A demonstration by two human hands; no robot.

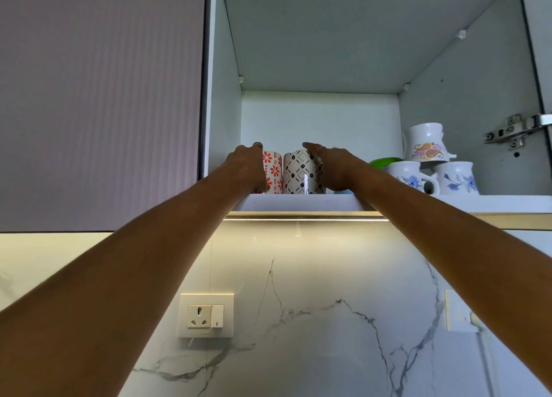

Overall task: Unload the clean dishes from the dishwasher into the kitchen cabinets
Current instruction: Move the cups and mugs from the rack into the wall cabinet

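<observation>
Both my arms reach up into an open wall cabinet. My left hand (246,165) grips a white mug with red flowers (273,172) standing on the cabinet's bottom shelf (298,202). Right beside it stands a white mug with a black diamond and bean pattern (301,174), and my right hand (331,165) wraps round its right side with the fingers over its top. The two mugs touch or nearly touch. Their far sides are hidden.
Three white floral jugs (427,142) are stacked at the shelf's right, with a green dish (383,160) behind them. A closed ribbed cabinet door (101,97) is on the left. A hinge (513,132) sits on the right wall. Below are a marble backsplash and a wall socket (206,314).
</observation>
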